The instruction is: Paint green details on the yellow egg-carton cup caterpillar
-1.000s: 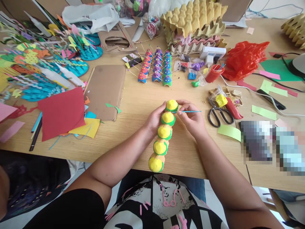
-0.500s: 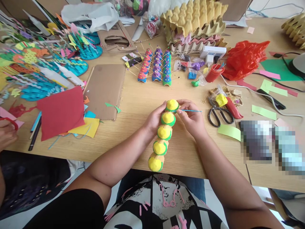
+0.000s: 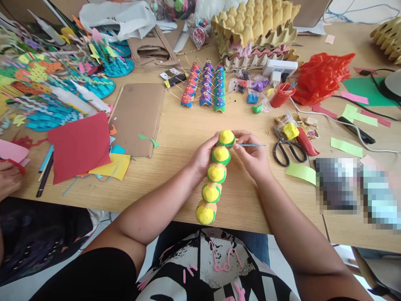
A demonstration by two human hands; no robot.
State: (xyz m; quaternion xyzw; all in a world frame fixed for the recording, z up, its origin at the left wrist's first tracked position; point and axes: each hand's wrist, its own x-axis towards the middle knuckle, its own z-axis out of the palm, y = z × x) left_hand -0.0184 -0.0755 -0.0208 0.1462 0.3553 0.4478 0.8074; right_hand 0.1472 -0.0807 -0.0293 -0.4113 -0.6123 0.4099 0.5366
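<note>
A strip of egg-carton bumps [image 3: 216, 172], topped in yellow with green edging, runs from the table's near edge up to my hands. My left hand [image 3: 203, 155] is closed on the left side of its far end. On the other side, my right hand [image 3: 252, 158] pinches a thin blue stick [image 3: 255, 145], whose tip lies against the green edge of the farthest bump. Some green edging shows on each bump, with bare tan carton between them.
Three decorated carton strips [image 3: 206, 85] with pins stand ahead. Black-handled scissors [image 3: 290, 152] lie right, near a red cup [image 3: 282, 96]. Cardboard [image 3: 138, 119] and red paper [image 3: 79, 146] lie left. Another person's hand [image 3: 9, 177] holds red scissors at far left.
The near end of the bump strip has shifted very slightly up and right. The other person's hand and pink paper at far left have moved a little. My hands keep their hold.
</note>
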